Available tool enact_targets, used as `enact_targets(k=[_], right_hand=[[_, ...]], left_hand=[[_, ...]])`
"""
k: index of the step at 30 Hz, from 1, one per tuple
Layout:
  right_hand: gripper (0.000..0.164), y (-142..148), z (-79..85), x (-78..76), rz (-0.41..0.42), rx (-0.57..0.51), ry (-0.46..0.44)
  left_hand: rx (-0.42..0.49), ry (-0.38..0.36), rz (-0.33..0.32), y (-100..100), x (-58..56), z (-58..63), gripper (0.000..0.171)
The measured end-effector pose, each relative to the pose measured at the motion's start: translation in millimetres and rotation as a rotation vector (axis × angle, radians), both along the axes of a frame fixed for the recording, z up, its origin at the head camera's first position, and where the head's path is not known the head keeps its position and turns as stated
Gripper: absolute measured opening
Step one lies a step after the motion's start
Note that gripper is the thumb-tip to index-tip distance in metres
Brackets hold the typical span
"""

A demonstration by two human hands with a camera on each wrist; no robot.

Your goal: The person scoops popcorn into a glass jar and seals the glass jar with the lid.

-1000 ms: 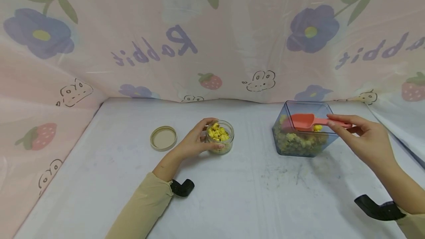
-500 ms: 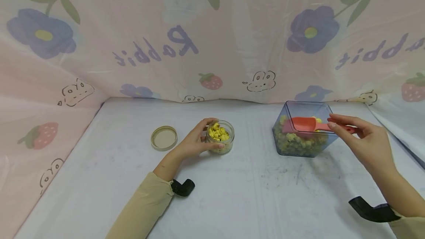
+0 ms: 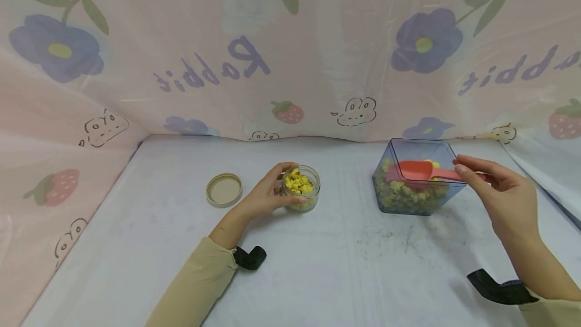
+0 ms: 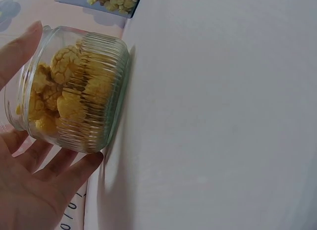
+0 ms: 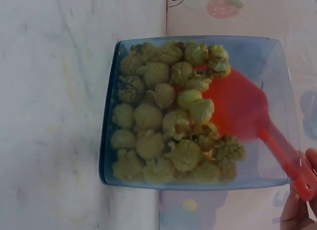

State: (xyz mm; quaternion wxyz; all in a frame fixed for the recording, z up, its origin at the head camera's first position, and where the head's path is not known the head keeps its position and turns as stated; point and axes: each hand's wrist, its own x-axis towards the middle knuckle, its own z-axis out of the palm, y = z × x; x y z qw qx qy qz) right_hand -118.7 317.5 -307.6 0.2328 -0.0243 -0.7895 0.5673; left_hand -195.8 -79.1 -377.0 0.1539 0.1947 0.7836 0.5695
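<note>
On the left, my left hand [image 3: 260,193] grips a small glass jar [image 3: 312,201] standing on the table, thumb on the near side and fingers round the far side. Yellow popcorn [image 4: 69,104] shows through its ribbed wall. To the right, my right hand [image 3: 513,196] pinches the handle of a red scoop [image 3: 416,169] between thumb and fingers. The scoop's head lies inside a clear bluish bin [image 3: 444,193], its handle crossing the rim. In the right wrist view, popcorn [image 5: 151,116] fills the lower part of the bin and the scoop's head is partly hidden behind it.
A round cream lid [image 3: 224,189] lies on the white table [image 3: 317,276] left of the jar. Behind stands a pink printed curtain [image 3: 299,54], which also closes off the left side. Black wrist mounts [image 3: 501,287] sit on both forearms.
The scoop's head has dipped a little lower in the bin, and my right hand has shifted slightly right while its wrist has swung left. My left hand and the jar stay put.
</note>
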Motion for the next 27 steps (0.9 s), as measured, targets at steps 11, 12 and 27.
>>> enact_targets(k=[11,12,27], right_hand=[[0.031,-2.2,3.1,-0.2,-0.059,-0.214,0.12],[0.031,-2.9,4.2,-0.4,-0.078,-0.232,0.126],[0.031,-19.6,14.3,2.2,0.017,-0.405,0.257]], left_hand=[[0.01,0.008,-0.005,-0.1,-0.3,-0.8,0.079],[0.011,0.007,-0.005,-0.2,-0.1,-0.5,0.079],[-0.003,0.0,0.007,-0.1,-0.3,-0.4,0.077]])
